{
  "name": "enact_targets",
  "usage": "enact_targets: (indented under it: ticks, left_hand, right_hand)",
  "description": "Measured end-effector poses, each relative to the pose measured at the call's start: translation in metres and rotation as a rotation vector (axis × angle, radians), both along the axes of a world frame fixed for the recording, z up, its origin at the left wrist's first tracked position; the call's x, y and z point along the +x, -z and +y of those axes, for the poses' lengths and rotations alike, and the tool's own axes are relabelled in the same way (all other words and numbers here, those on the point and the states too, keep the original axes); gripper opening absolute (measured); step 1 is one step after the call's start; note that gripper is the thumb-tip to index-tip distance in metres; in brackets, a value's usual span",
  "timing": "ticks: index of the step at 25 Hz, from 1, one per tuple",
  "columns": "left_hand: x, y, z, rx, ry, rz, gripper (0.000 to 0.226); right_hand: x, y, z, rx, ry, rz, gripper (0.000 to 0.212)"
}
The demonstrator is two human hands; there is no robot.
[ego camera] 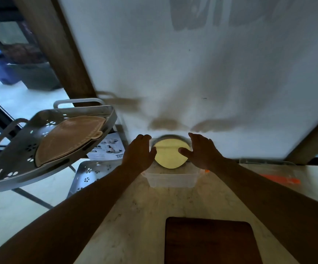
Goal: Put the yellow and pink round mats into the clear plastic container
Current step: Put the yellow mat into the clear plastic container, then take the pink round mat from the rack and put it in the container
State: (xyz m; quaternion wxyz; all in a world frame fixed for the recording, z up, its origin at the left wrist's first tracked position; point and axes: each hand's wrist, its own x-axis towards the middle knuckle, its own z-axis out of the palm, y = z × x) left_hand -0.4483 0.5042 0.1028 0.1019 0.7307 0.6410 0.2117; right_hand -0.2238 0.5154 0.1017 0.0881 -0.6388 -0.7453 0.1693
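Observation:
A yellow round mat (169, 156) stands tilted over the far side of the clear plastic container (170, 180), which rests on the marble counter against the white wall. A darker round edge shows just behind the yellow mat; its colour is unclear. My left hand (139, 151) grips the mat's left edge, thumb on its face. My right hand (200, 151) grips the right edge the same way. No pink mat is plainly visible.
A grey perforated rack tray (11, 159) holding a brown mat (68, 138) juts out at the left, with a lower tray (89, 174) beneath it. A dark wooden board (211, 242) lies near me. An orange object (280, 180) lies at the right.

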Motion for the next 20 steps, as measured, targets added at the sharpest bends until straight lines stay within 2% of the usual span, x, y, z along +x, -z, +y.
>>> enact_targets:
  ticks: [10,16,20]
  left_hand:
    - [-0.02,-0.108,-0.107,0.11,0.027,0.011,0.044]
    - [-0.063,-0.148,-0.152,0.169,-0.049,-0.044,0.045]
    - [-0.108,-0.162,-0.163,0.27,-0.123,0.078,0.035]
  right_hand:
    - [-0.039,-0.099,-0.09,0.029,-0.062,0.105,0.08]
    - [-0.09,-0.129,-0.119,0.041,-0.151,0.169,0.08]
    - [-0.139,-0.141,-0.125,0.076,-0.192,0.252,0.076]
